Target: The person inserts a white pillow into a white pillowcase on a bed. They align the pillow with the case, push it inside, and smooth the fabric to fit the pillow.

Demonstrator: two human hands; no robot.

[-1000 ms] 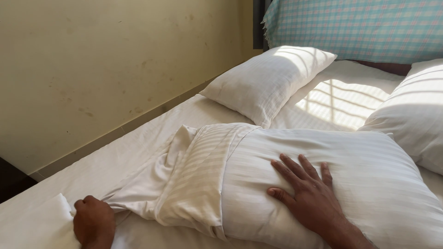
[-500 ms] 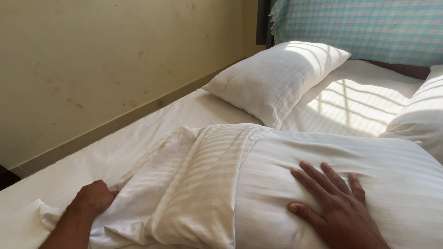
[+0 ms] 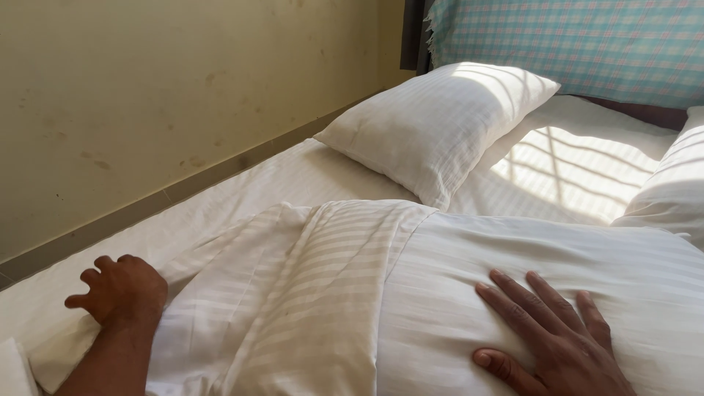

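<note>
A large white pillow (image 3: 543, 286) lies across the bed in front of me, partly inside a white striped pillowcase (image 3: 315, 293) whose loose open end trails to the left. My right hand (image 3: 557, 345) presses flat on the pillow, fingers spread. My left hand (image 3: 121, 293) rests knuckles-up on the loose end of the pillowcase near the bed's left edge, fingers curled over the cloth; whether it grips the fabric is hidden.
A second white pillow (image 3: 440, 125) lies at the head of the bed, a third (image 3: 671, 191) at the right edge. White bedsheet (image 3: 264, 183) underneath. A yellowish wall (image 3: 147, 95) runs along the left; a checked cloth (image 3: 579, 40) covers the headboard.
My left hand has moved up and away from the near edge along the pillowcase's loose end. The view has shifted closer and right; my right hand stays flat on the pillow.
</note>
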